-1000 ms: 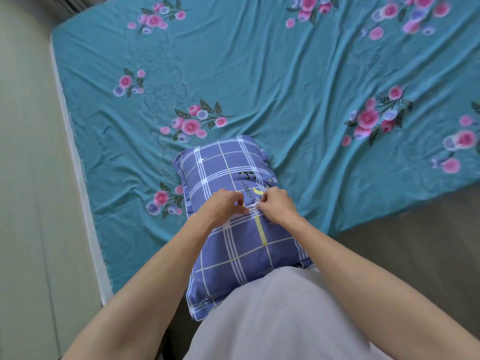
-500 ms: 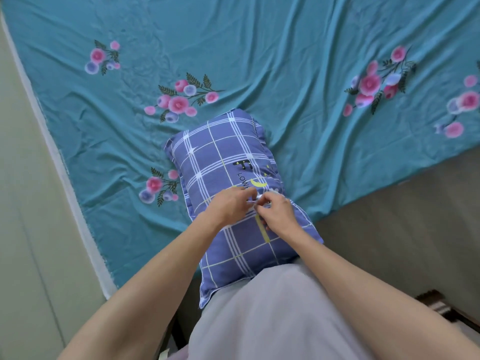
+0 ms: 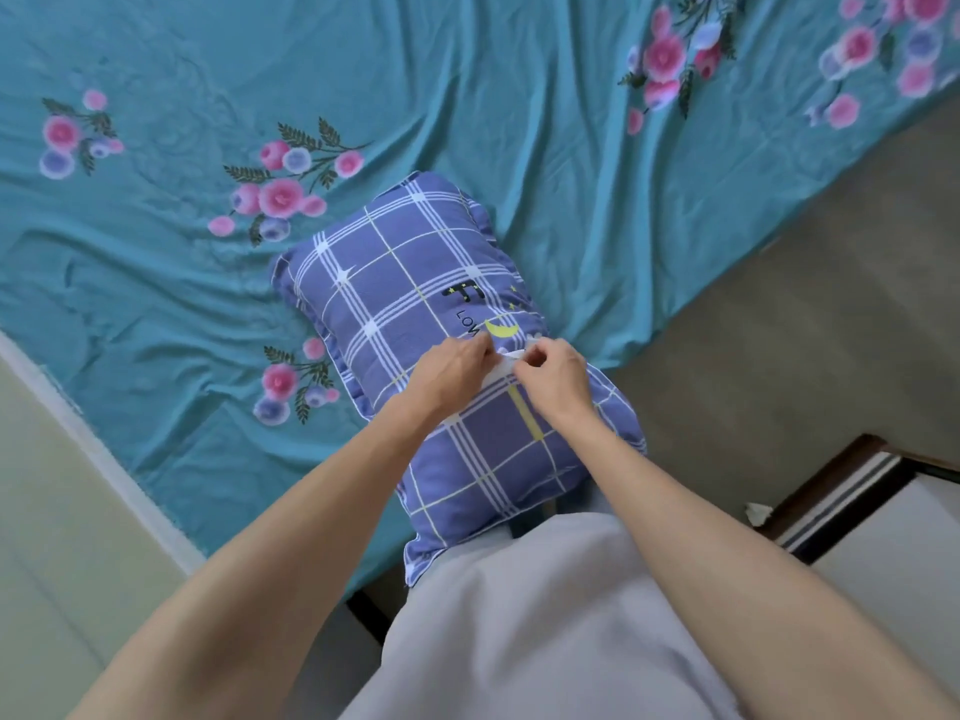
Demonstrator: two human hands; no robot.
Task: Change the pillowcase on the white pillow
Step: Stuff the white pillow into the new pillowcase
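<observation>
Both hands, the left hand [image 3: 451, 367] and the right hand [image 3: 555, 375], are pinching a white strip [image 3: 503, 367] at the middle of the blue plaid pillow [image 3: 415, 283], which is lying on the teal bed [image 3: 467, 96].

Left hand [image 3: 453, 367] and right hand [image 3: 555, 375] side by side, fingers curled, pinching; both forearms outstretched.

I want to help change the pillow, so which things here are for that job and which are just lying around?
For the job:
- pillowcase, blue checked, on the pillow
- left hand and right hand, both pinching it at the middle opening, where a white strip shows

Just around:
- flowered bedsheet
- floor
- scrap of paper
</observation>
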